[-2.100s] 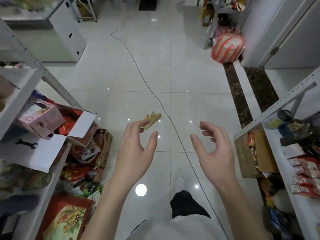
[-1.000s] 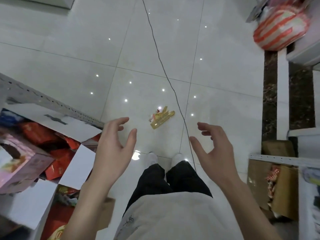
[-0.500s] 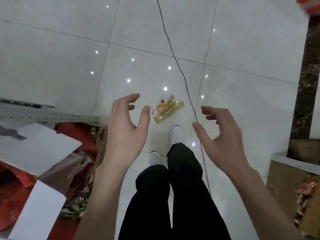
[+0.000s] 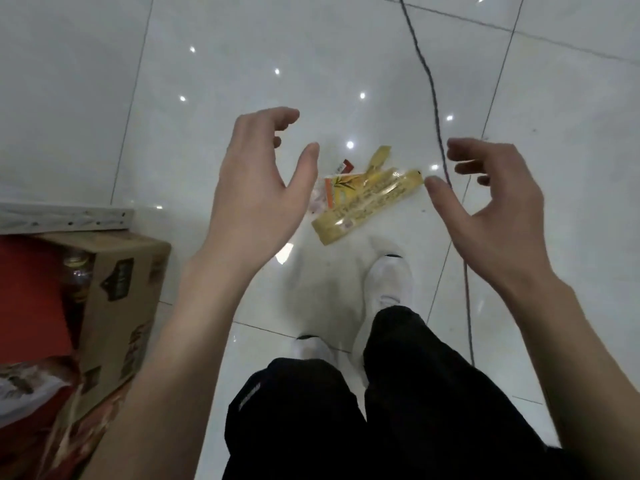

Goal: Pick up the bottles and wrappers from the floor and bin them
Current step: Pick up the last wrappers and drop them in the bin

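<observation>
A long yellow wrapper (image 4: 367,204) lies flat on the white tiled floor just ahead of my white shoe (image 4: 389,284). Smaller scraps sit with it: a red and white piece (image 4: 343,166) and a pale crumpled piece partly behind my left thumb. My left hand (image 4: 258,188) hovers over the wrapper's left end, fingers spread and curled, holding nothing. My right hand (image 4: 491,209) hangs off the wrapper's right end, also open and empty. No bottle and no bin are in sight.
A thin dark cable (image 4: 440,140) runs across the tiles past the wrapper's right end and under my right hand. At the left stand a cardboard box (image 4: 124,289) of goods and a grey metal shelf rail (image 4: 65,218).
I have stepped closer and tilted down, so the wrapper now lies between my two hands and looks larger. Both hands stay open and have lowered towards it.
</observation>
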A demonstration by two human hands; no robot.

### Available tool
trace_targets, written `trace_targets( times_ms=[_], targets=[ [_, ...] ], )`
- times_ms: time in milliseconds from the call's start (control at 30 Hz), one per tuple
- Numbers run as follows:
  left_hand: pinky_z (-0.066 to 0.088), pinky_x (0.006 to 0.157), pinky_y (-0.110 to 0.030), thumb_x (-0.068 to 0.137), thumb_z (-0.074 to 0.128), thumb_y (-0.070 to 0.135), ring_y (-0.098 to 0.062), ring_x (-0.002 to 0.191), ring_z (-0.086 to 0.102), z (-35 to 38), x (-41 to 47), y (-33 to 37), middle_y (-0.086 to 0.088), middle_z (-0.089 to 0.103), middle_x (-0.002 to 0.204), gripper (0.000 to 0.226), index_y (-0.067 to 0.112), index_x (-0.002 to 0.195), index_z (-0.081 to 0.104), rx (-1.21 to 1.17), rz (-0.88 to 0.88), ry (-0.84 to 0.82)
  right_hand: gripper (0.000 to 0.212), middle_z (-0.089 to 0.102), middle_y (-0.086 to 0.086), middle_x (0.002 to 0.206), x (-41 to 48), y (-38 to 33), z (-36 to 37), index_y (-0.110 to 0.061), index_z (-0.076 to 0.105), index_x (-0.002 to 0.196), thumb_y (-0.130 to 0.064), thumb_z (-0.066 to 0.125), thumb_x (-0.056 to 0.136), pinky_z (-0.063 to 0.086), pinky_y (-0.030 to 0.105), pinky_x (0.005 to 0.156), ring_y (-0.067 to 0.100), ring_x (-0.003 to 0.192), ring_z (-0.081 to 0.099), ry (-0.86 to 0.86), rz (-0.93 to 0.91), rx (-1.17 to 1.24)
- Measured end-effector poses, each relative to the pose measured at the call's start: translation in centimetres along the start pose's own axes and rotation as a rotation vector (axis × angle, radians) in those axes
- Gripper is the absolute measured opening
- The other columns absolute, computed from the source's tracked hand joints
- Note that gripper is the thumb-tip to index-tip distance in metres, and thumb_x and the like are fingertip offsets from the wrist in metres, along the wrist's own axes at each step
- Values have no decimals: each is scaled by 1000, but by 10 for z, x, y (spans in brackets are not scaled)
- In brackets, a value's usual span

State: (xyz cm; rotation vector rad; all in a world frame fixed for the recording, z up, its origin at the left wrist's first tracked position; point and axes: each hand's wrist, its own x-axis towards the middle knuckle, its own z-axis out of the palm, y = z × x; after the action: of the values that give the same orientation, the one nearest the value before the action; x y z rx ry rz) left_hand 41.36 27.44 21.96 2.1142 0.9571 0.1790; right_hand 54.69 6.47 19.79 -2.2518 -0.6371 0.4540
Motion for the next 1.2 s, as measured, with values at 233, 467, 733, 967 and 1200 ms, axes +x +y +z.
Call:
trace_targets(
  times_ms=[233, 467, 733, 967, 1200],
  targets=[
    [43, 104, -41, 98, 58, 34, -16, 120, 55, 101, 40, -134, 2, 51, 135, 42, 19, 136, 51, 110, -5, -97, 40, 62, 1, 123, 27, 99, 113, -15, 60, 131, -26, 72, 94, 42, 17, 97, 17, 109, 61, -74, -130, -26],
    [44, 100, -46, 95, 60, 35, -28, 120, 54, 169, 66, -197, -5, 49, 140, 51, 14, 141, 47, 245, 29, -215, 40, 62, -3, 116, 36, 147, 178, -10, 64, 127, -31, 69, 93, 45, 32, 99, 19, 110, 60, -132, -266, -101],
    [39, 95, -41, 89, 68, 30, -35, 120, 50, 204, 73, -218, -12, 50, 137, 61, 15, 144, 47, 411, 40, -256, 45, 68, 9, 118, 39, 168, 210, -9, 68, 124, -33, 74, 86, 40, 36, 99, 31, 112, 62, -155, -341, -218],
    [47, 93, -46, 86, 74, 27, -33, 116, 53, 203, 75, -217, -15, 48, 128, 58, 14, 138, 52, 338, 16, -207, 58, 68, -2, 127, 46, 181, 224, -17, 67, 127, -48, 75, 78, 30, 34, 96, 28, 123, 56, -182, -393, -334],
    [54, 84, -46, 87, 74, 24, -28, 102, 59, 200, 73, -221, -11, 46, 123, 51, 15, 133, 55, 213, 16, -184, 72, 65, -2, 133, 47, 194, 235, -22, 66, 133, -58, 77, 71, 27, 45, 105, 31, 136, 49, -126, -484, -467]
  ],
)
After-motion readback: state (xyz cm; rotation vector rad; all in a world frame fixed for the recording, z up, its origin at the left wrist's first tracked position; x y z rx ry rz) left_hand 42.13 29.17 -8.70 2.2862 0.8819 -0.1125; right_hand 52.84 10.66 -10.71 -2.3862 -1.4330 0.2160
